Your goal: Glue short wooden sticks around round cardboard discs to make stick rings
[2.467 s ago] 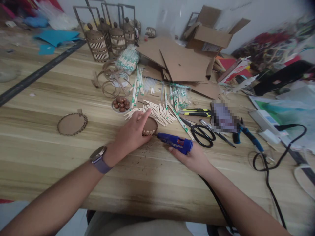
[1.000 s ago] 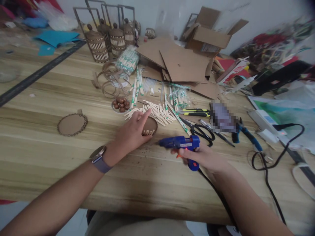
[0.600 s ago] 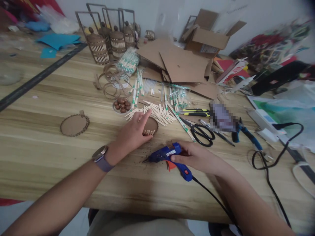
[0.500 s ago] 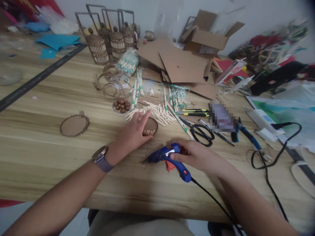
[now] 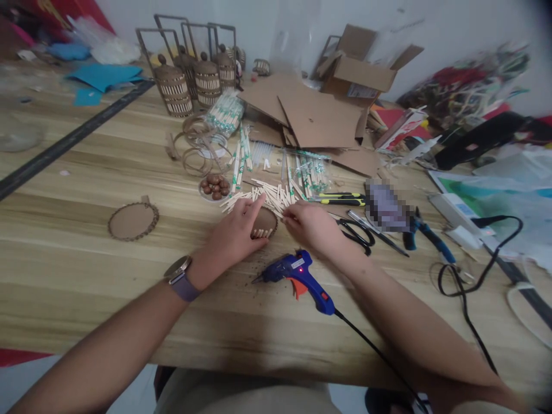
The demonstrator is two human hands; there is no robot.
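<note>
My left hand (image 5: pixel 235 230), with a watch at its wrist, lies over the left side of a small round cardboard base (image 5: pixel 265 219). Its thumb and index finger are spread apart; the other fingers are mostly hidden. Several short pale sticks (image 5: pixel 262 233) stand along the base's near edge. My right hand (image 5: pixel 308 224) is at the right edge of a pile of loose short wooden sticks (image 5: pixel 269 194), fingertips pinched together; what is between them is too small to make out. Below it a blue glue gun (image 5: pixel 282 268) with an orange trigger lies on the table, its nozzle pointing left.
Another round cardboard piece (image 5: pixel 133 221) with a braided edge lies at left. A bowl of brown beads (image 5: pixel 214 187) stands behind my left hand. Black scissors (image 5: pixel 357 233), pliers (image 5: pixel 431 233) and cables lie right. Lantern-like containers (image 5: pixel 172 86) and cardboard sheets (image 5: pixel 319 118) are at the back.
My right hand has let go of the glue gun and moved up and left to the stick pile. The glue gun stays on the table. My left hand keeps its place by the base.
</note>
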